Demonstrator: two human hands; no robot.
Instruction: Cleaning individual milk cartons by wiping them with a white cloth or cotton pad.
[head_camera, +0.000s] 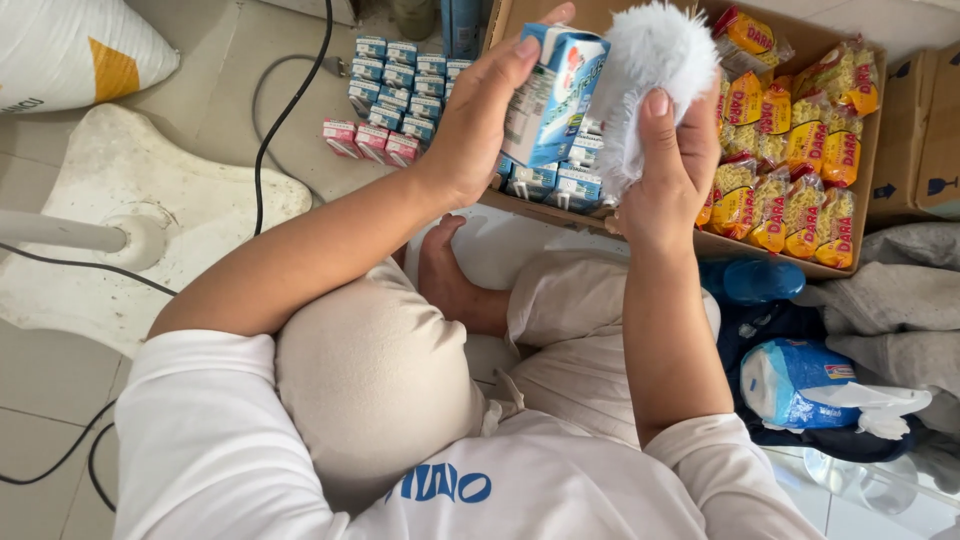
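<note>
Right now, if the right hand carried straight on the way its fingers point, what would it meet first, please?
The right hand, holding a white fluffy cloth, points toward the cardboard box; probably its yellow pasta packets come first, though depth is unclear.

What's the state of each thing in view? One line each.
left hand: gripping the carton
right hand: gripping the cloth
blue and white carton: held up, closed
fluffy white cloth: pressed against the carton
cardboard box: open, holding pasta packets
pasta packets: sealed, stacked in rows
small cartons: lined up on the floor
</note>
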